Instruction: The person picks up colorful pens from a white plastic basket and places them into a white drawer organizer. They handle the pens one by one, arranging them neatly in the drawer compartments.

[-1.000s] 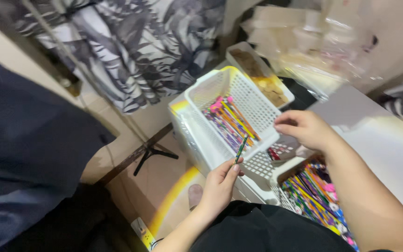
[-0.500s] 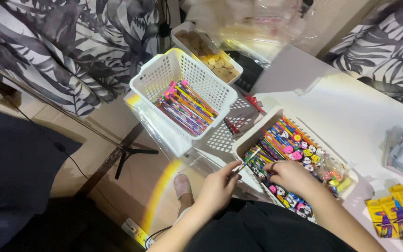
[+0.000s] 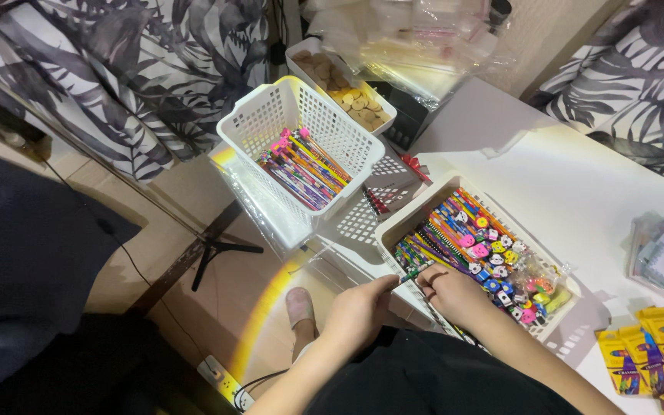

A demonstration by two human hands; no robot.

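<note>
Right hand [image 3: 455,296] moved to tray [image 3: 424,204], two baskets

Bare forearms, apparently dark clothing, a pale slipper [image 3: 300,306].

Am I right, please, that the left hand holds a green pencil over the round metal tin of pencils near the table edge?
Not quite. The left hand does hold a green pencil, but the pencils lie in a rectangular white plastic basket, not a round metal tin. The head view shows it at the table edge, with the right hand beside it.
</note>
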